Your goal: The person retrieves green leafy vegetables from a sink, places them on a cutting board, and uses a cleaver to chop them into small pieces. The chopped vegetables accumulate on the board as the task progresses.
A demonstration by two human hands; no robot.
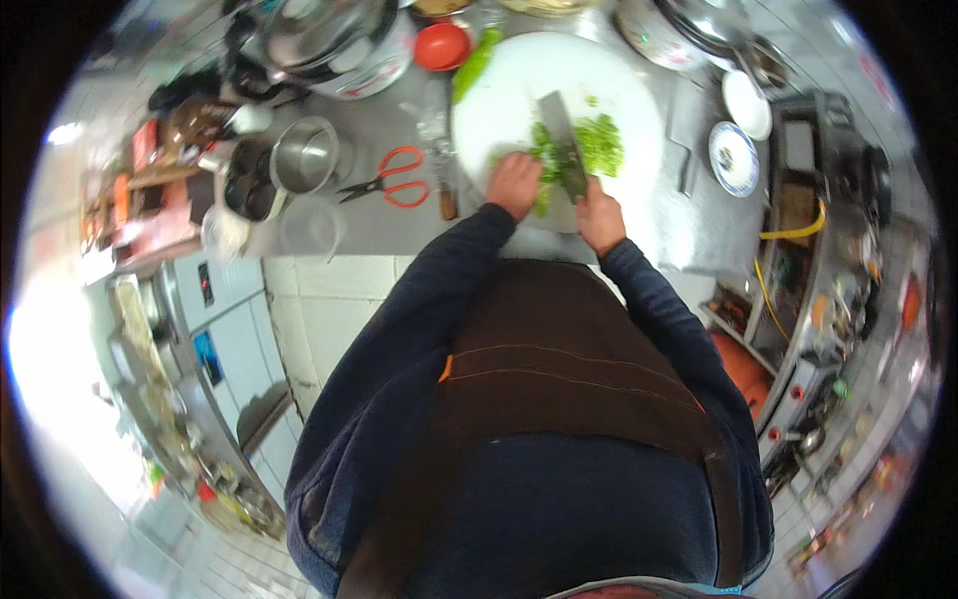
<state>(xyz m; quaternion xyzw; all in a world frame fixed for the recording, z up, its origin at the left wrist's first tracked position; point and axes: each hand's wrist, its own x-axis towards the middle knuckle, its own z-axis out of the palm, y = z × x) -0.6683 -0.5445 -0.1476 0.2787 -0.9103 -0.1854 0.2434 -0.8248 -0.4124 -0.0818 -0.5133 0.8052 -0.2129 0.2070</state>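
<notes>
A round white cutting board (494, 97) lies on the metal worktop before me. My right hand (601, 219) grips the handle of a cleaver (563, 142), whose blade stands among chopped green vegetable. A pile of green pieces (601, 144) lies to the right of the blade. On the board just left of the blade, my left hand (515, 182) rests with curled fingers against the uncut greens (542, 196); how firmly it holds them is hard to see. A long green pepper (477, 66) lies at the board's upper left edge.
Left of the board are red-handled scissors (404, 177), a knife with a wooden handle (447, 204), a steel pot (304, 156) and a clear plastic bowl (313, 227). A red bowl (442, 46) and large pots stand behind. Small plates (733, 159) and a dark-handled knife (685, 172) lie right.
</notes>
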